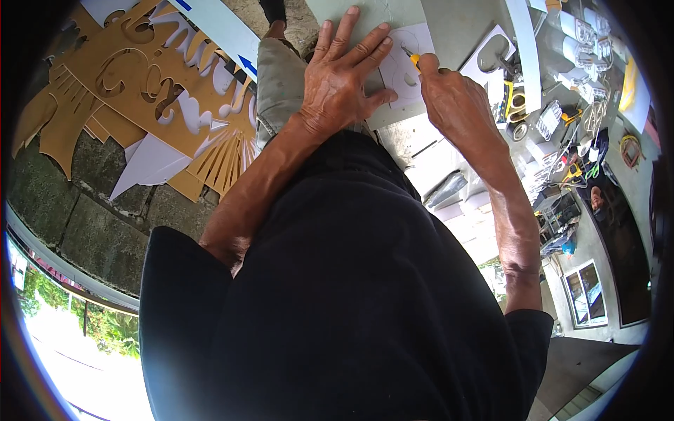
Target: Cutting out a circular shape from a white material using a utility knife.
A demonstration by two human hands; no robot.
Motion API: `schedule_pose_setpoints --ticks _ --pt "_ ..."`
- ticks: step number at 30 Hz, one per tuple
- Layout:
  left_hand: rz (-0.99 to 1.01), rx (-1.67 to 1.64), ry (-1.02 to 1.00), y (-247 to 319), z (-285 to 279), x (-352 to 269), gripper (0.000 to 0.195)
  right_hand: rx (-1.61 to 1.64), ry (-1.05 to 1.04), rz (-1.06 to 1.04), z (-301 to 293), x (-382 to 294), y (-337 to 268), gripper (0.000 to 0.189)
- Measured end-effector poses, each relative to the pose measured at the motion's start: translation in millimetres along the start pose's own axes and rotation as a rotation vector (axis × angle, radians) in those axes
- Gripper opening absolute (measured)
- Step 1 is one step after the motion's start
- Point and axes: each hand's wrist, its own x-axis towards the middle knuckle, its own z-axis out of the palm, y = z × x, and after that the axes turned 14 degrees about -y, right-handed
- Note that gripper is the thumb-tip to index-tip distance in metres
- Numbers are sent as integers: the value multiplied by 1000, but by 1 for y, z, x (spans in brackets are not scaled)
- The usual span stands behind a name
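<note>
My left hand (342, 73) lies palm down with its fingers spread, on a grey-green board (387, 16) and at the left edge of a white sheet (421, 39) with curved outlines on it. In my right hand (453, 94) is a yellow-handled craft knife (415, 59), its tip on or just over the sheet near a drawn curve. A small half-round mark or opening shows in the sheet, between my left thumb and my right hand.
Brown and white cut-out panels (126, 68) lie on stone blocks at the left. To the right are a white sheet with a cut-out (497, 44), a tape roll (518, 131), green-handled scissors (593, 169) and many small packed items. A bare foot (276, 30) shows at the top.
</note>
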Motion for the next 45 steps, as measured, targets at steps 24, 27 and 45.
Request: schedule_pose_setpoints --ticks 24,27,45 --pt "80 151 -10 5 -14 8 76 368 -6 251 21 -18 4 27" --pt "129 181 7 1 -16 13 73 389 209 251 45 -19 -10 24" --pt "-153 -696 -346 10 -29 78 24 995 533 146 96 -22 -16 28"
